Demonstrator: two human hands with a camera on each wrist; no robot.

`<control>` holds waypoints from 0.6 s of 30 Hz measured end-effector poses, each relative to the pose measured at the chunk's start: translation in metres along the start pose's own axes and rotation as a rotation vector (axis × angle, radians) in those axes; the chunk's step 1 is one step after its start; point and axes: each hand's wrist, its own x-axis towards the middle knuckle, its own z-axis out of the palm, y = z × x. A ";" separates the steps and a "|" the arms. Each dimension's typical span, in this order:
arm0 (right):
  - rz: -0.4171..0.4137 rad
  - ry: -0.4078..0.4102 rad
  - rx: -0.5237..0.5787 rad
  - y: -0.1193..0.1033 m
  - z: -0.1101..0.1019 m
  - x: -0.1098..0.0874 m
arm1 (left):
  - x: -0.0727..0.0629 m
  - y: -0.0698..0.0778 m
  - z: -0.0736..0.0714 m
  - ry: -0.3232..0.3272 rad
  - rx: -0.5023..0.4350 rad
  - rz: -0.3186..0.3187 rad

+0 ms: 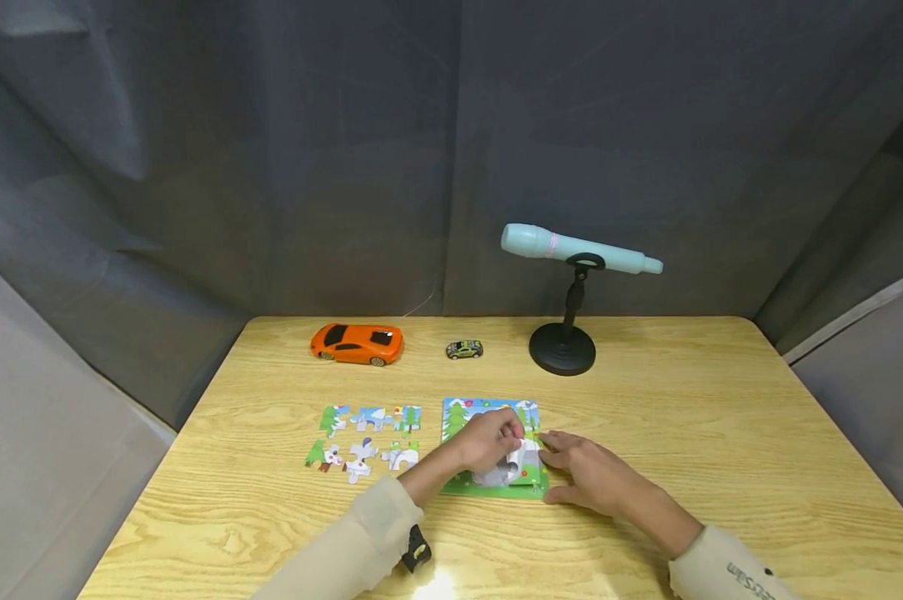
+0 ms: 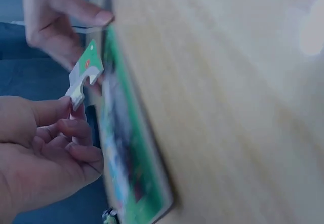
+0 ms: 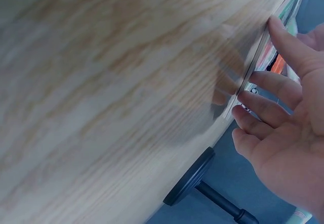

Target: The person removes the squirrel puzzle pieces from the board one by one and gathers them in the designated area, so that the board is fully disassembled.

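My left hand (image 1: pixel 489 442) is over the puzzle board (image 1: pixel 489 493), pinching a jigsaw puzzle piece (image 2: pixel 87 68) between thumb and fingertips. The piece is tilted, green with a red dot and a white-grey part. On the board lies a picture of trees and sky, its middle partly hidden by the left hand. My right hand (image 1: pixel 589 475) rests at the board's right edge, its fingers (image 3: pixel 273 85) extended and touching that edge. Left of the board, several loose puzzle pieces (image 1: pixel 363 458) lie in two rows.
Toward the back of the wooden table (image 1: pixel 684 400) stand an orange toy car (image 1: pixel 357 345), a small patterned toy car (image 1: pixel 464 349) and a light blue microphone (image 1: pixel 597 250) on a black stand (image 1: pixel 562 350). Dark cloth (image 1: pixel 361 167) hangs behind.
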 end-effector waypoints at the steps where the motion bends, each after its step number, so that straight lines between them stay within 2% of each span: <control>1: 0.002 0.001 -0.002 0.000 0.000 0.000 | -0.001 0.000 -0.004 -0.004 -0.017 0.006; 5: 0.015 -0.004 -0.002 -0.001 0.000 0.000 | -0.011 -0.003 -0.024 -0.006 -0.024 0.026; 10: 0.034 -0.016 -0.004 -0.002 0.000 0.000 | -0.031 -0.019 -0.051 -0.005 -0.006 0.036; 18: 0.043 -0.025 -0.010 -0.003 0.001 0.001 | -0.063 -0.040 -0.080 -0.022 0.034 -0.014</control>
